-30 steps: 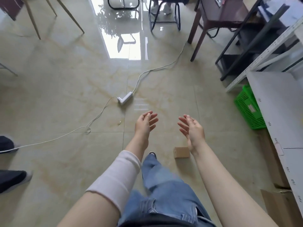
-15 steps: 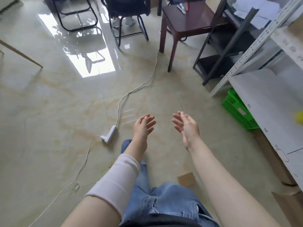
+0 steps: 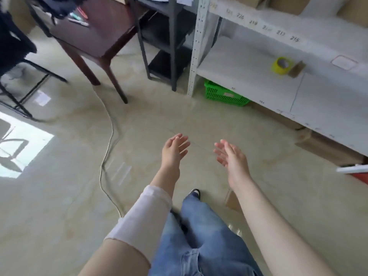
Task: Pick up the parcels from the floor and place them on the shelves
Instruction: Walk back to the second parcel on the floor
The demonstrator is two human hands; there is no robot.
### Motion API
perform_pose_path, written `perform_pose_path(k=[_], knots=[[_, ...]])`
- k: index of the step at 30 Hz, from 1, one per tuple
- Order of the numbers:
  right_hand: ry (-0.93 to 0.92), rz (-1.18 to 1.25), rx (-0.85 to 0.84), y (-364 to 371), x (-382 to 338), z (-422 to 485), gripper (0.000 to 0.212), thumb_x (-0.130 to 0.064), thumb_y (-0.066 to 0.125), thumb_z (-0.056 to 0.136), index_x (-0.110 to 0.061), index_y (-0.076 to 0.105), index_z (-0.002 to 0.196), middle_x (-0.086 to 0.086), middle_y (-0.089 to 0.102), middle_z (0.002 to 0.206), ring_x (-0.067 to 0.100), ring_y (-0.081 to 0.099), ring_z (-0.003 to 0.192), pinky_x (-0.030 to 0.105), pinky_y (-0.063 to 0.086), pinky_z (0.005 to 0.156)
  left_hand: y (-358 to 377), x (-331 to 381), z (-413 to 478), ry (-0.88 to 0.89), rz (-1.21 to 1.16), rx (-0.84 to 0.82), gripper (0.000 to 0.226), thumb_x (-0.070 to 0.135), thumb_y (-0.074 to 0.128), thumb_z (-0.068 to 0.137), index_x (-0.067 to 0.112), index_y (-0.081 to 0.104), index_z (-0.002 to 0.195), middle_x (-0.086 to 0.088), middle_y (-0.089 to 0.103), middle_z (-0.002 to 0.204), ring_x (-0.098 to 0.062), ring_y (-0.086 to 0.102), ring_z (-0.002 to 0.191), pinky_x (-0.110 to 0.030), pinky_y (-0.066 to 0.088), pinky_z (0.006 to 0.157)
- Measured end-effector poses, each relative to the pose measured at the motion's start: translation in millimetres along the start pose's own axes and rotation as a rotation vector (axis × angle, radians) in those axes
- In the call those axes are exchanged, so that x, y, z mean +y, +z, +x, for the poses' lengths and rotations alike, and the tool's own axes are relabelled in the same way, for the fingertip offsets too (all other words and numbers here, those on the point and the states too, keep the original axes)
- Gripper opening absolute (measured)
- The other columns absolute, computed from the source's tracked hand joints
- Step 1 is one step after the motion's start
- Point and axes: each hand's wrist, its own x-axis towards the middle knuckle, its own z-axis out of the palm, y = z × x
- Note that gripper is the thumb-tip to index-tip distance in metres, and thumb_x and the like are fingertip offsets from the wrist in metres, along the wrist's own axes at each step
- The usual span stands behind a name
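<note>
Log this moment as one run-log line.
left hand: open, empty | right hand: open, empty | parcel: on floor beside right forearm, untouched | shelf: holds yellow tape roll | step: pick not yet begun

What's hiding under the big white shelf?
Under the white metal shelf sit a green plastic basket and brown cardboard boxes on the floor. The shelf board covers their back parts, so anything deeper cannot be seen.
</note>
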Motion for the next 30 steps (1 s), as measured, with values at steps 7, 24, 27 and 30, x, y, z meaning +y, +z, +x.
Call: perform_pose_path(k=[7,24,27,30], knots=[[-0.034,0.199,0.341,-68.4,-25.1,45.6,0.021,-0.019,0.042,0.098,-0.011,0.055,0.113,0.004,0.065,0.100,0.014,0.062,0.082,0.024,0.046,0.072,117.1,-0.8,38.4,-0.105,0.226,-0.295,0.022,0.019,0.043,0.099,0.014,0.056,0.115,0.005,0.067,0.094,-0.015,0.064,0.088,-0.024,0.048,0.075],[-0.008,0.741,1.146,-186.4,-49.7,49.8,0.025,-0.019,0.045,0.097,-0.009,0.056,0.118,0.014,0.063,0.117,0.027,0.059,0.110,0.037,0.043,0.099,334.1,-72.5,21.5,-0.277,0.980,-1.011,0.027,0.016,0.040,0.100,0.008,0.055,0.122,-0.006,0.064,0.111,-0.021,0.062,0.095,-0.025,0.048,0.079],[-0.017,0.890,1.319,-175.7,-39.4,41.0,0.021,-0.020,0.045,0.097,-0.011,0.057,0.112,0.010,0.063,0.114,0.025,0.059,0.106,0.036,0.046,0.093,344.6,-80.5,16.5,-0.294,1.116,-1.206,0.033,0.017,0.039,0.100,0.005,0.053,0.128,-0.005,0.063,0.113,-0.022,0.060,0.100,-0.023,0.046,0.077],[0.011,1.023,1.425,-158.5,-27.9,35.9,0.025,-0.021,0.046,0.097,-0.010,0.056,0.117,0.008,0.063,0.113,0.022,0.059,0.103,0.027,0.047,0.082,347.2,-92.9,13.9,-0.327,1.248,-1.313,0.035,0.018,0.037,0.101,0.005,0.051,0.130,-0.006,0.062,0.120,-0.021,0.059,0.103,-0.024,0.046,0.080]])
